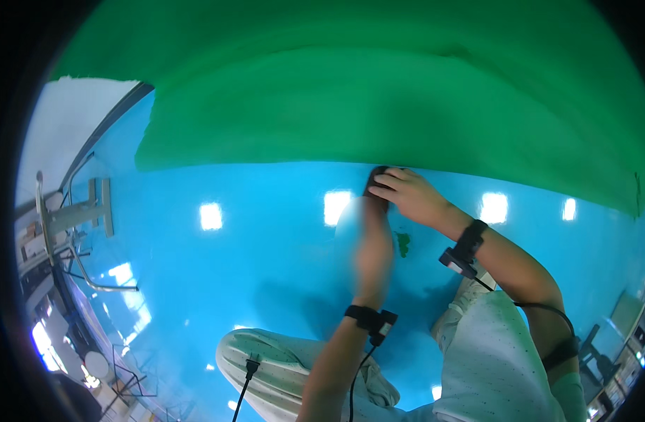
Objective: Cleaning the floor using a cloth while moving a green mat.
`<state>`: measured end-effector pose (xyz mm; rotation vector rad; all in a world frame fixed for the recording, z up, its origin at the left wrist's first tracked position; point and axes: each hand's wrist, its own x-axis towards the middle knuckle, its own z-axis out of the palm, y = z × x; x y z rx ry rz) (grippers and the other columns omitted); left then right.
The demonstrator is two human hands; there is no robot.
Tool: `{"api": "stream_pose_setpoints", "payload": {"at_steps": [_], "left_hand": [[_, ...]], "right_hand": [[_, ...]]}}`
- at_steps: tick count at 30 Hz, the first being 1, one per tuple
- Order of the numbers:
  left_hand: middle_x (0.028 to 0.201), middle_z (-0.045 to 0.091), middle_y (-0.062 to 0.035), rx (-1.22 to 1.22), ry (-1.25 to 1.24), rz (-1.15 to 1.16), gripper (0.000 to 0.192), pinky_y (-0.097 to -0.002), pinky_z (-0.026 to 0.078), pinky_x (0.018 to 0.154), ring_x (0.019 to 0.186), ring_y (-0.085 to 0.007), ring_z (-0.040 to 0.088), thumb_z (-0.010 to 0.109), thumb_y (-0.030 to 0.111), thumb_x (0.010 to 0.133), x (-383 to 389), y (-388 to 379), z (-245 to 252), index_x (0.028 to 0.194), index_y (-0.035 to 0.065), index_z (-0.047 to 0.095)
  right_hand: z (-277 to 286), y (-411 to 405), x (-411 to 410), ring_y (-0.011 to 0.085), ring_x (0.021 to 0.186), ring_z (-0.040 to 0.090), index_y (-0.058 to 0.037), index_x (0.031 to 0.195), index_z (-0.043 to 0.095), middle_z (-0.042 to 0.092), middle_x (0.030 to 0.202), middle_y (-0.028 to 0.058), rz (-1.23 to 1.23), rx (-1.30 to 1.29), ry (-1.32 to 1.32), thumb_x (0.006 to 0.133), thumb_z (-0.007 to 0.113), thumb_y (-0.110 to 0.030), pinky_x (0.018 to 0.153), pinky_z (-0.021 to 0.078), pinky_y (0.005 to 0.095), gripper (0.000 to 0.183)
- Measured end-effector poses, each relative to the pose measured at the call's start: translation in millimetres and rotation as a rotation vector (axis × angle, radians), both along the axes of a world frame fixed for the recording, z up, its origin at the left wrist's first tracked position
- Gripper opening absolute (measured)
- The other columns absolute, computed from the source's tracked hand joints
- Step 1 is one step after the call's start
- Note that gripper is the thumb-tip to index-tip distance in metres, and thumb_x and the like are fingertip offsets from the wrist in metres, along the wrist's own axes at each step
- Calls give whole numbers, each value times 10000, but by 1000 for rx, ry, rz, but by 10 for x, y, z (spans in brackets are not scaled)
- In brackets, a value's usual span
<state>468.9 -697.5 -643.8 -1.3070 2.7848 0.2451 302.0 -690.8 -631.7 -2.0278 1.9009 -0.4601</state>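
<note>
A dark, elongated object (376,184), its kind not clear, stands or lies on the blue floor (269,237) at the edge of a green cloth backdrop (280,121). The fingers of my right hand (414,198) lie over its upper part. My left hand (374,248) is blurred and reaches up to its near end; whether its fingers grip it cannot be told. Beside the left hand is a pale, blurred patch. A small dark green piece (403,244) is on the floor between my forearms. Each wrist bears a black strap with a small cabled device.
My bent knees frame the near floor. A black cable with a plug (252,365) lies over my left knee. At the left stands a grey metal frame (77,216), with stools and clutter below it. A dark chair (596,358) is at the lower right.
</note>
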Motion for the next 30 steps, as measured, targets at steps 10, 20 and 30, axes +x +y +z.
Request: {"api": "stream_pose_setpoints", "payload": {"at_steps": [10,20,30], "left_hand": [[933,616,-170,539,59,-156,739,-403,495,475,555,-316,606,554,194,854,-166,661,286,1464,94,148],[905,546,-149,82,108,20,585,-386,510,506,600,-305,610,540,117,840,-78,-432,316,1390,240,384],[847,551,-134,19,84,-327,641,-351,496,456,521,-240,596,566,68,759,-699,41,63,1373,176,417]], "right_hand": [[300,1068,-202,224,987,518,-64,1049,637,576,1062,50,-218,60,38,659,628,2,873,479,332,396],[28,252,69,190,1001,496,-39,997,588,543,1008,26,-44,-190,247,738,581,-105,853,467,309,267],[58,1063,-301,251,977,543,4,1133,568,551,1052,95,-421,-67,224,692,603,-40,850,485,332,445]]}}
